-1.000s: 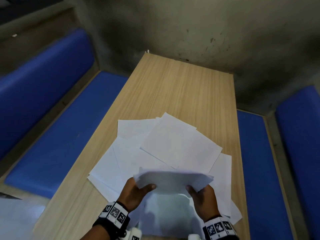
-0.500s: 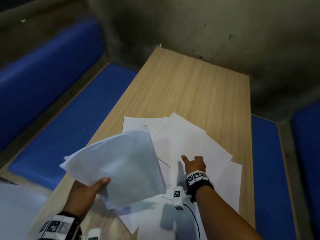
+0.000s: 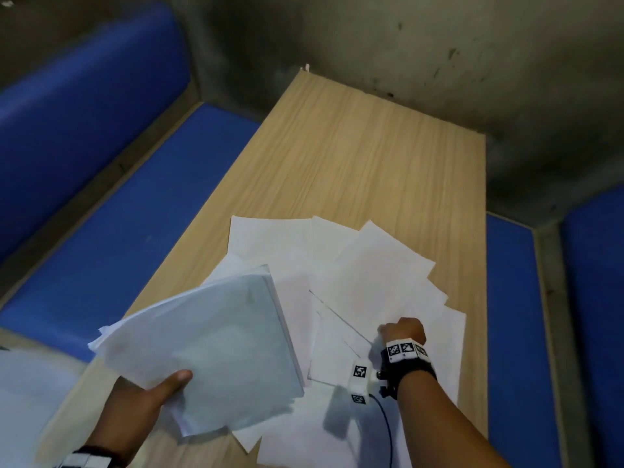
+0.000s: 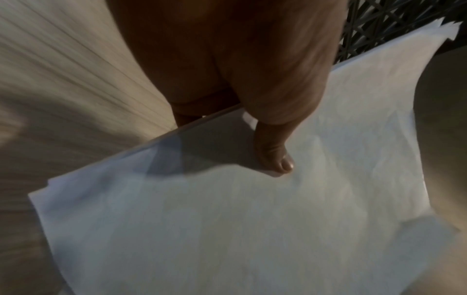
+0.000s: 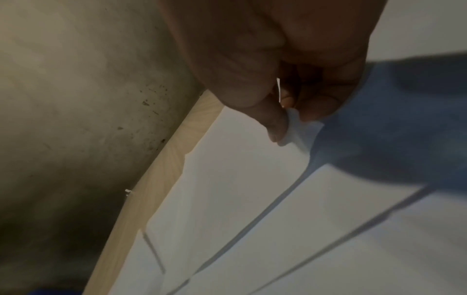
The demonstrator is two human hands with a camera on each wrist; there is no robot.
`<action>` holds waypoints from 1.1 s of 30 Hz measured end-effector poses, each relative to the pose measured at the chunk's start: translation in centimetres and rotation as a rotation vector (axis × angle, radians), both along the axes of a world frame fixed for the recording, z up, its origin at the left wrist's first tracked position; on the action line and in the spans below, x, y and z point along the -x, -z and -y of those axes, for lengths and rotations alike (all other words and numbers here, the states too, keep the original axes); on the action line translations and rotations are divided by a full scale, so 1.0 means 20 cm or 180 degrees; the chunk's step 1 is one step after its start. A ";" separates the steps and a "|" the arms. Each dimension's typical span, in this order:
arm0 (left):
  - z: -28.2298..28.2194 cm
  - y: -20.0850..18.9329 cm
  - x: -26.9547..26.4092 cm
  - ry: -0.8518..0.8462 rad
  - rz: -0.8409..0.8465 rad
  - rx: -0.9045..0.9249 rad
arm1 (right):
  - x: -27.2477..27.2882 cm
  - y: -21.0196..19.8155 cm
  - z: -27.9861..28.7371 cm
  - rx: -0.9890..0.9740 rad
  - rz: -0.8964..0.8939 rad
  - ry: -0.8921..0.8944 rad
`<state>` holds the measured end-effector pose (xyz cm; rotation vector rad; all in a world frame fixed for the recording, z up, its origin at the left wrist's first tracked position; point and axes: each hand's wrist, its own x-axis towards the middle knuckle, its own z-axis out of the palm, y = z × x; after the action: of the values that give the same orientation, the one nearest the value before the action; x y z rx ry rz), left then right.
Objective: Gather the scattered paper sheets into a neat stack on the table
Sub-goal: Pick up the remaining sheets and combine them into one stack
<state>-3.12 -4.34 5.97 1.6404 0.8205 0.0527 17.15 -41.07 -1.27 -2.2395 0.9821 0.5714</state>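
My left hand [image 3: 148,396] holds a gathered bundle of white sheets [image 3: 216,352] above the table's near left edge, thumb [image 4: 278,157] on top of the bundle [image 4: 227,219] and fingers hidden beneath. Several loose white sheets [image 3: 358,282] lie fanned and overlapping across the near half of the wooden table [image 3: 354,157]. My right hand [image 3: 403,331] is down on that fan, and in the right wrist view its thumb and fingers [image 5: 283,119] pinch the lifted corner of one sheet [image 5: 252,179].
Blue padded benches run along the table's left [image 3: 111,238] and right [image 3: 510,332]. A stained grey wall [image 3: 405,45] closes off the far end. The far half of the tabletop shows bare wood. A cable [image 3: 385,423] trails from the right wrist camera.
Both hands held the bundle a second ago. The left hand carried it off to the left; the right hand let go, reached to the fanned sheets, then drew nearer and pinched a corner.
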 end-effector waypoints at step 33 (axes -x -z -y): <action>0.10 0.07 -0.01 0.0411 -0.0243 0.0005 | 0.41 0.09 0.68 0.0244 0.0178 0.0658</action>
<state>-2.88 -6.40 4.47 1.6988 0.7702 -0.1019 8.98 -54.70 -3.11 -2.1728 1.2068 0.3834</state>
